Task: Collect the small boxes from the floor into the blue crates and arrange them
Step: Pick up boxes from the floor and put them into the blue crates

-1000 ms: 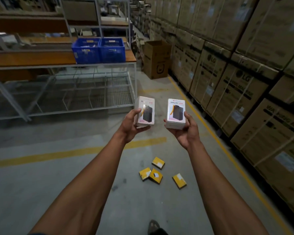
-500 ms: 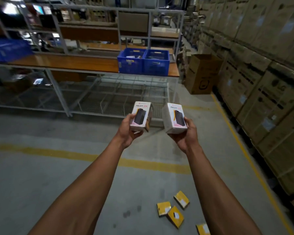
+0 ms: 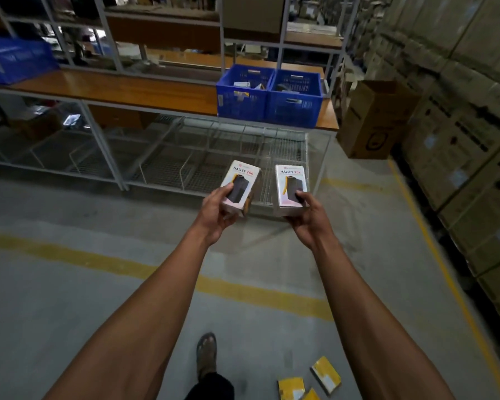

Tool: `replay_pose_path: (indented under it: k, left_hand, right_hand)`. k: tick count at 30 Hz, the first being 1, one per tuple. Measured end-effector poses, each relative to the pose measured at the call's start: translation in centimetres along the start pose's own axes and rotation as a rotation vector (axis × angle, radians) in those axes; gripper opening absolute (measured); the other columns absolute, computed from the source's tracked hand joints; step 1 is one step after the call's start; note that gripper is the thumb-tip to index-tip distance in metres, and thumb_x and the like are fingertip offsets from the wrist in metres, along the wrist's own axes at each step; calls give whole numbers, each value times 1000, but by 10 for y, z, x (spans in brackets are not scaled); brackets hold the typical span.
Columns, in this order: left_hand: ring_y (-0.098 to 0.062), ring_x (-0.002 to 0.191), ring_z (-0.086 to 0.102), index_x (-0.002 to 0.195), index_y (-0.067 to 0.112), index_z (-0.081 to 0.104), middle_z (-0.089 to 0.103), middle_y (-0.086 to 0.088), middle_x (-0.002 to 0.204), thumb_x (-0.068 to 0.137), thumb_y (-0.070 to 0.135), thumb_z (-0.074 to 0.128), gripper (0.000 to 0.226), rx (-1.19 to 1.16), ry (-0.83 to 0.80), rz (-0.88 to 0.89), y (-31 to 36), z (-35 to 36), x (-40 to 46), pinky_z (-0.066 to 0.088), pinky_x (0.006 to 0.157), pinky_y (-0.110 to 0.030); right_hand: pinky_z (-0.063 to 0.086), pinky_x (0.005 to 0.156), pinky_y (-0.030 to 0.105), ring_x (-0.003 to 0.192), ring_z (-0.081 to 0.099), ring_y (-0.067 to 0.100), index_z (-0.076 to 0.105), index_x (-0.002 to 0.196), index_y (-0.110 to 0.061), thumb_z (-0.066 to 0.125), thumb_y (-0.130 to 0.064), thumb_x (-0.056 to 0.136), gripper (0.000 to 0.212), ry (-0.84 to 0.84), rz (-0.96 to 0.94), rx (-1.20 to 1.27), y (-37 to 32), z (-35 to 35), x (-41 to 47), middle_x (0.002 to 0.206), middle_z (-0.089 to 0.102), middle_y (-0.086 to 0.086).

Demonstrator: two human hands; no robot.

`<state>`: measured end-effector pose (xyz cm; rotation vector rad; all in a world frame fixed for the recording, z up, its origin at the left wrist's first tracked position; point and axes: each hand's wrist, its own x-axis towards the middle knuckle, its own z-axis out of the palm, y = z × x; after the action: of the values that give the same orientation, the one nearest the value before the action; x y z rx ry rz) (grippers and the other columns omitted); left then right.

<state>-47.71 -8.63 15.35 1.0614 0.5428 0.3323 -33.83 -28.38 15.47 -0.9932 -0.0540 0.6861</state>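
We cannot read what lies inside the two blue crates (image 3: 269, 95) on the bench (image 3: 122, 89); only blurred scraps show above their rims. A third blue crate (image 3: 15, 63) at far left is cut off and smeared. Three yellow boxes (image 3: 325, 375) lie on the floor (image 3: 70, 298) at the bottom edge, partly cropped, and a sandalled foot (image 3: 206, 352) steps forward between our arms. Our left hand (image 3: 218, 216) grips a white box (image 3: 241, 187), thumb on its face and fingers curled beneath; our right hand (image 3: 305, 216) clamps a second white box (image 3: 290, 187) the same way. Both boxes are held in the air, short of the crates. Compared with half a second ago, the crates loom larger and nearer, the yellow boxes have slid toward the lower edge, and the foot has come into sight.
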Motion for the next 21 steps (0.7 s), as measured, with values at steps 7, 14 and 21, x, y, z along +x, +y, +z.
replay_pose_path:
  k: [7,14,21]
  left_hand:
    - [-13,70,65,110,26,70,73,-1,96,93,39,74,23,32,-46,63,63,-35,155,42,55,-24]
    - [-22,84,68,124,17,68,74,-9,106,90,35,80,40,-14,-32,54,142,-64,289,54,68,-35]
    - [-30,105,71,130,10,64,71,-21,128,93,27,78,43,-107,3,62,169,-79,409,60,75,-35]
  right_hand:
    - [47,47,21,71,64,20,72,111,-11,72,-16,86,25,214,-138,-132,-6,70,152,93,72,9]
    - [59,75,41,87,73,24,63,122,-22,83,-30,77,50,293,-146,-44,-28,127,274,109,77,6]
    - [61,71,39,91,76,24,62,124,-21,79,-24,88,40,244,-140,-3,-40,158,392,116,76,11]
